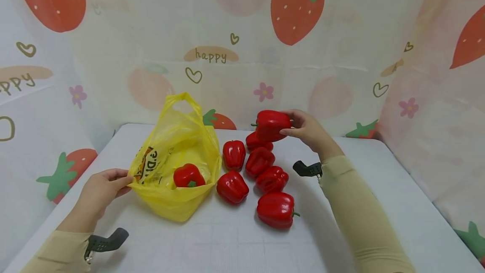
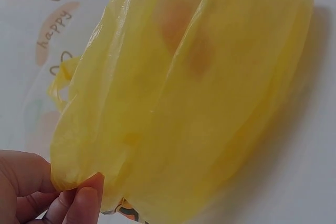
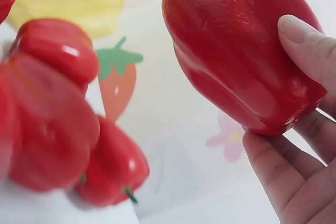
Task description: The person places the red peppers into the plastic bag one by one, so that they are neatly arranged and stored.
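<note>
My left hand pinches the rim of a yellow plastic bag at its left side; the bag's mouth gapes toward me. One red bell pepper lies inside it, and in the left wrist view it shows only as a dim shape through the plastic. My right hand grips another red bell pepper by its blunt end, thumb on one side and fingers on the other, raised above the table. Below it is a group of several red bell peppers, just right of the bag.
A white table carries everything. Behind it and at both sides hangs a pale cloth printed with strawberries and hearts. The nearest loose pepper lies at the front of the group, its stem pointing right. A black wrist mount sits on each forearm.
</note>
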Demonstrator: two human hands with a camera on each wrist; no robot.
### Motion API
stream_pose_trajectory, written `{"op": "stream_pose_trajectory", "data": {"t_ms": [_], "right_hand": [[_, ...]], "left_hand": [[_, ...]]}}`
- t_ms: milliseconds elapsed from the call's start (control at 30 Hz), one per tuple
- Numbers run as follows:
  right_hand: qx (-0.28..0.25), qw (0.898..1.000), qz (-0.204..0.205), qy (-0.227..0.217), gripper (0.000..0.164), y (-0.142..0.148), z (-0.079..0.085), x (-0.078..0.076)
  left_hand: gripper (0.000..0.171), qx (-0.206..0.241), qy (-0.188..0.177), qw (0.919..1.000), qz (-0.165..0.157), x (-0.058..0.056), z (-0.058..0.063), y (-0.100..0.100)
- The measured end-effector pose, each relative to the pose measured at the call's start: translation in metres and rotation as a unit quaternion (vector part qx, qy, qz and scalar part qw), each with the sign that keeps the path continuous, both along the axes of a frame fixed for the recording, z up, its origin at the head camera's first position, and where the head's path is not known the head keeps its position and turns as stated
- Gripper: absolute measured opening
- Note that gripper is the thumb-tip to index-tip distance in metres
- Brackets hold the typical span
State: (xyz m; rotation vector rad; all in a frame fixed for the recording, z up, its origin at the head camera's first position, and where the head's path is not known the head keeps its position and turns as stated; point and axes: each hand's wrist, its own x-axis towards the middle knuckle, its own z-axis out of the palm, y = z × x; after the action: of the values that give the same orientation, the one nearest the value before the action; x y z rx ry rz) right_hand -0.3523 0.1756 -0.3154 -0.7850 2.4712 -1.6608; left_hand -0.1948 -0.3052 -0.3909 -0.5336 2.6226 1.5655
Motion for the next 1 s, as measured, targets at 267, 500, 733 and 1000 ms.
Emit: {"op": "stream_pose_trajectory", "data": {"t_ms": [267,500,733,1000], "right_hand": [[-0.013,0.999,0.034,-0.005,0.050,-0.039,0.010,-0.003],[0.007,0.999,0.038,-0.028,0.050,-0.073,0.007,-0.008],[0.059,0.996,0.037,-0.046,0.051,-0.111,-0.003,-0.002],[0.067,0.993,0.069,-0.075,0.051,-0.149,-0.011,0.004]], "left_hand": [[0.051,0.011,0.007,0.9999,-0.001,-0.002,-0.002,0.000],[0.051,0.008,-0.001,1.0000,0.004,-0.001,-0.003,0.000],[0.050,0.011,-0.005,0.9999,0.009,-0.002,-0.006,-0.001],[0.052,0.002,-0.008,1.0000,-0.002,-0.001,-0.005,-0.002]]}}
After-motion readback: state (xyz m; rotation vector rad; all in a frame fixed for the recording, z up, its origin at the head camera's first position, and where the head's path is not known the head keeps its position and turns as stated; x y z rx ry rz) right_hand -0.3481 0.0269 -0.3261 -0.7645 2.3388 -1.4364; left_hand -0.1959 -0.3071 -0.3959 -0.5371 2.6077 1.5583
